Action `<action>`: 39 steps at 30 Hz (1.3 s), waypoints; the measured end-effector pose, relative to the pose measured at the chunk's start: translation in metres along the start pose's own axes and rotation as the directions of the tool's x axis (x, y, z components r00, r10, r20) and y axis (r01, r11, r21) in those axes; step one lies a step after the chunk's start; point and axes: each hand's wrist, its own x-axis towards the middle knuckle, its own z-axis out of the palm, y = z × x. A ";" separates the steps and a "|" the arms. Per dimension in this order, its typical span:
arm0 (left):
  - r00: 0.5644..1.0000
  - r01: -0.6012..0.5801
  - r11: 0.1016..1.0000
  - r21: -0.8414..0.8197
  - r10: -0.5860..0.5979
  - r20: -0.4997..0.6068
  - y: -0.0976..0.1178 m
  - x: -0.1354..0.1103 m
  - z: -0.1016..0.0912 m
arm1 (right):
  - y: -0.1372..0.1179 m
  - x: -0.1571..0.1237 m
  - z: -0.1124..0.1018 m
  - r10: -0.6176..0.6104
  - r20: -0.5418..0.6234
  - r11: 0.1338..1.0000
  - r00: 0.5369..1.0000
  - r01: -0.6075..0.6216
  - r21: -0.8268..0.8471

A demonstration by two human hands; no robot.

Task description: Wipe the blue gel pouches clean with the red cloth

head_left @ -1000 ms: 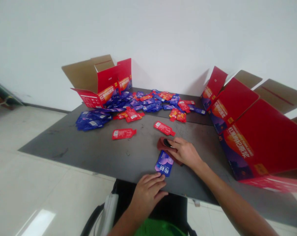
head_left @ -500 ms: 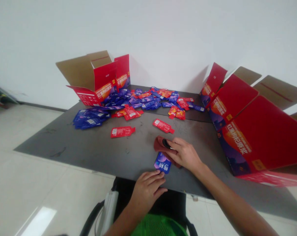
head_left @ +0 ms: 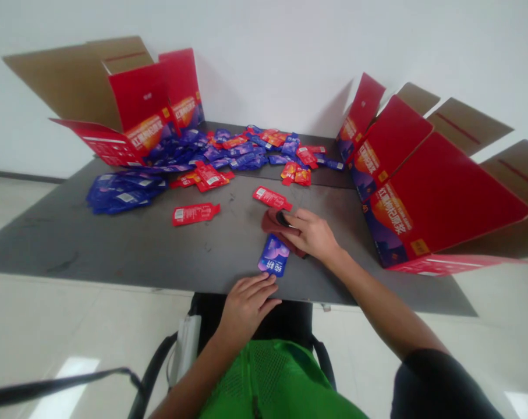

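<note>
My left hand [head_left: 246,299] rests at the near edge of the dark table [head_left: 115,250], fingers stretched out, tips touching the bottom of a blue pouch [head_left: 273,262]. My right hand [head_left: 311,235] lies on the pouch's upper end, fingers curled over a dark red object [head_left: 271,221] with a black part [head_left: 283,219] under the fingertips. A red pouch [head_left: 271,198] lies just beyond this hand. Another red pouch [head_left: 195,213] lies to the left.
A heap of blue and red pouches [head_left: 229,157] covers the far side, with a blue pile [head_left: 119,195] at the left. An open red carton [head_left: 128,122] stands at the back left. Large red cartons [head_left: 421,192] lean at the right. A green mesh thing [head_left: 276,384] is below me.
The camera has tilted down and come closer. Both hands and the blue pouch keep nearly the same places on the table.
</note>
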 end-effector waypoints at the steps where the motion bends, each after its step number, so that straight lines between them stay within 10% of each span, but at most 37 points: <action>1: 1.000 -0.001 1.000 0.001 0.001 0.003 0.000 0.000 0.000 | -0.011 -0.006 -0.003 -0.016 -0.007 1.000 1.000 0.016 0.019; 6: 0.999 0.023 0.999 0.043 -0.024 0.023 -0.001 -0.001 0.000 | -0.056 -0.038 0.011 -0.163 0.146 0.981 0.976 0.144 0.132; 14: 0.999 0.008 1.000 0.008 -0.009 0.041 0.000 0.000 -0.001 | 0.017 0.005 0.023 0.071 0.104 0.997 0.992 -0.071 0.001; 22: 0.998 0.029 0.998 0.064 -0.032 0.053 -0.001 -0.002 -0.001 | -0.054 -0.033 0.012 -0.143 0.124 0.985 0.982 0.129 0.117; 27: 0.998 0.005 0.999 0.039 -0.008 0.061 -0.001 0.000 -0.001 | -0.025 -0.020 0.033 -0.044 0.146 0.996 0.988 0.032 0.081; 34: 0.996 0.018 1.000 0.000 -0.018 0.083 0.004 0.010 -0.010 | 0.037 0.006 0.005 0.163 -0.109 0.984 0.981 -0.169 -0.052; 39: 0.968 0.223 0.962 0.156 -0.238 0.081 0.012 0.038 -0.013 | 0.047 -0.013 0.004 0.219 -0.361 0.976 0.907 -0.200 0.089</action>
